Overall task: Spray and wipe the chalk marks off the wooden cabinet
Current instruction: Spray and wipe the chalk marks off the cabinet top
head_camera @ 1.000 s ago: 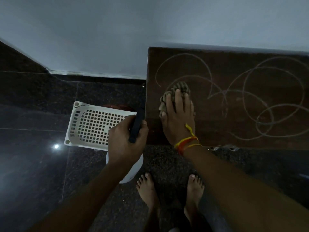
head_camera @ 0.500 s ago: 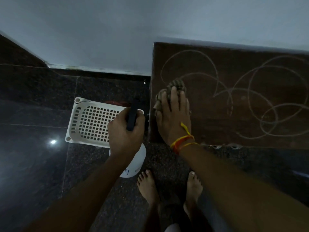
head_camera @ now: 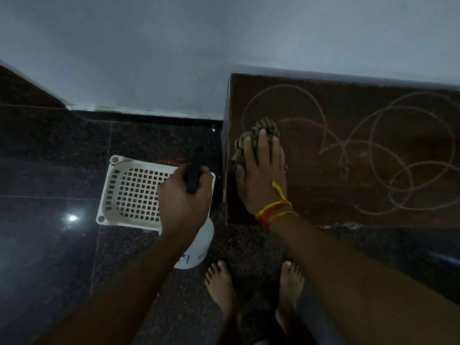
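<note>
The dark wooden cabinet top (head_camera: 373, 195) fills the right half of the view, covered with looping white chalk marks (head_camera: 398, 155). At its left end my right hand (head_camera: 261, 178) lies flat with straight fingers, pressing a crumpled striped cloth (head_camera: 266, 128) onto the wood over a chalk line. To the left of the cabinet my left hand (head_camera: 184, 197) grips a white spray bottle (head_camera: 199, 245) by its black trigger head (head_camera: 194, 170), held over the floor.
A white perforated plastic basket (head_camera: 129, 190) sits on the dark granite floor (head_camera: 49, 245) left of the cabinet, partly under my left hand. A pale wall (head_camera: 224, 46) runs behind. My bare feet (head_camera: 256, 287) stand in front of the cabinet's edge.
My right hand slid the cloth slightly away from me along the cabinet's left end. The left hand with the bottle stayed nearly in place; the view shifted a little.
</note>
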The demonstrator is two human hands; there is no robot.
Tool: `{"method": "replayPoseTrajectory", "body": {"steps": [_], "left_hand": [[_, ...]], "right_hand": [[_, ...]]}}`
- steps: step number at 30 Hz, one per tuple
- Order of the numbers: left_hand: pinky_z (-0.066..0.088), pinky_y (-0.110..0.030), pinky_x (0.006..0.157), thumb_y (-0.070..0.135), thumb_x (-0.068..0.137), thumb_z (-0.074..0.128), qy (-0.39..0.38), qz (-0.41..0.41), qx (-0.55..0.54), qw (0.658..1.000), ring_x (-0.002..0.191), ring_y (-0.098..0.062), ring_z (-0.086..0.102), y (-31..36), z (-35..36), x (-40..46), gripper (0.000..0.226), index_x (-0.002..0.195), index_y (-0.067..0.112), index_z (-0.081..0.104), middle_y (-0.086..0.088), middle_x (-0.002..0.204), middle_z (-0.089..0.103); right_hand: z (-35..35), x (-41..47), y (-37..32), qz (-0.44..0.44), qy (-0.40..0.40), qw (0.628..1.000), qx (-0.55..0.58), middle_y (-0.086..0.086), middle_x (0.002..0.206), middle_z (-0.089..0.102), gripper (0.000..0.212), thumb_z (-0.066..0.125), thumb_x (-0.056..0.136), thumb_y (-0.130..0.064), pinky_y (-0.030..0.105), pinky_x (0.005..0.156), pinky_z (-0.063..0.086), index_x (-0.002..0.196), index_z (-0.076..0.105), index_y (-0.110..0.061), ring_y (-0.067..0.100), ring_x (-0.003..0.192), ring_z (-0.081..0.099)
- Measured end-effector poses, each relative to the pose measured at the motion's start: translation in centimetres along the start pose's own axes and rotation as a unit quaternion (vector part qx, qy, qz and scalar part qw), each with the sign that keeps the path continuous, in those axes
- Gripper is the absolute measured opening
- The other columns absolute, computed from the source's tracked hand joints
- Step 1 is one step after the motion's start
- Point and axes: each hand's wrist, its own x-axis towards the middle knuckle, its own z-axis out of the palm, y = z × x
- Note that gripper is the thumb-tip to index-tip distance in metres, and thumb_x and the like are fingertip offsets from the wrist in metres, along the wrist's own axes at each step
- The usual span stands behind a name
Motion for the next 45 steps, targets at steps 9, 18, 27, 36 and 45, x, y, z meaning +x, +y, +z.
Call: {"method": "replayPoseTrajectory", "body": {"steps": [9, 18, 27, 36, 45], "left_hand": [[0.047, -0.043, 0.052, 0.04, 0.087, 0.05, -0.001, 0.0, -0.004, 1.0, 0.044, -0.025, 0.051, 1.0, -0.2, 1.8, 0.034, 0.057, 0.024, 0.048, 0.003, 0.046, 0.047], [0.052, -0.047, 0.057, 0.042, 0.088, 0.05, -0.004, -0.021, -0.016, 1.0, 0.049, -0.027, 0.057, 1.0, -0.2, 2.7, 0.033, 0.06, 0.024, 0.05, 0.001, 0.048, 0.051], [0.04, -0.031, 0.047, 0.036, 0.092, 0.054, -0.007, -0.021, -0.03, 0.999, 0.041, -0.014, 0.048, 1.1, -0.7, 4.3, 0.032, 0.062, 0.023, 0.052, 0.004, 0.046, 0.047], [0.037, -0.029, 0.048, 0.037, 0.093, 0.055, -0.012, -0.026, -0.041, 0.999, 0.039, -0.009, 0.048, 1.1, -0.6, 4.6, 0.036, 0.06, 0.026, 0.049, 0.01, 0.046, 0.054], [0.033, -0.016, 0.041, 0.033, 0.092, 0.054, -0.017, -0.003, -0.048, 0.999, 0.039, -0.011, 0.044, 2.2, 0.4, 5.9, 0.037, 0.058, 0.022, 0.048, 0.01, 0.048, 0.053]], "right_hand": [[0.3, -6.9, -0.7, -0.083, -0.055, 0.995, -0.011, 0.014, 0.152, 0.029, 0.059, 0.036, 0.09, -0.04, 0.051, 0.113, 0.028, 0.145, 0.033, -0.018, 0.037, 0.138, 0.028], [0.6, -0.5, -2.4, -0.005, 0.006, 1.0, 0.007, 0.016, 0.154, 0.024, 0.06, 0.038, 0.093, -0.041, 0.052, 0.113, 0.019, 0.146, 0.031, -0.014, 0.041, 0.139, 0.023], [0.9, 1.4, -3.1, -0.014, 0.024, 1.0, 0.012, 0.016, 0.152, 0.028, 0.057, 0.044, 0.093, -0.035, 0.052, 0.112, 0.023, 0.146, 0.032, -0.016, 0.041, 0.137, 0.025], [0.7, 6.0, -2.5, -0.004, 0.043, 0.999, 0.007, 0.016, 0.153, 0.025, 0.056, 0.044, 0.094, -0.033, 0.053, 0.113, 0.023, 0.146, 0.032, -0.013, 0.041, 0.139, 0.023], [0.3, 12.0, -2.2, 0.006, 0.055, 0.998, 0.036, 0.018, 0.151, 0.03, 0.057, 0.049, 0.091, -0.03, 0.055, 0.11, 0.026, 0.143, 0.037, -0.013, 0.044, 0.136, 0.029]]}}
